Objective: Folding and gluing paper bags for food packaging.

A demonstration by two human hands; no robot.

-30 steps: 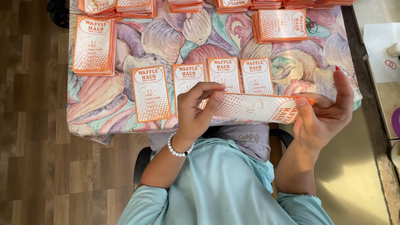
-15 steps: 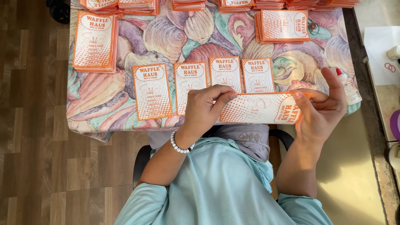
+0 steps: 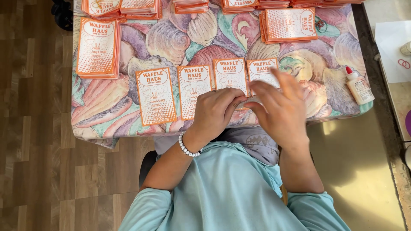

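Both hands meet at the near edge of the shell-patterned cloth surface [image 3: 128, 115]. The left hand [image 3: 214, 112] has its fingers curled together on a thin orange-and-white paper bag [image 3: 252, 99], mostly hidden beneath. The right hand [image 3: 280, 109] lies flat over it, fingers slightly apart. Just beyond sits a row of four orange printed bags [image 3: 195, 90]; a white glue bottle [image 3: 358, 87] lies off right.

A counter [image 3: 128, 124] stands under a cloth [image 3: 180, 38] printed with big pastel seashells. Left of it runs a brown wood-plank floor [image 3: 34, 128]. On the right the floor [image 3: 359, 171] is smooth and yellowish, catching bright light.
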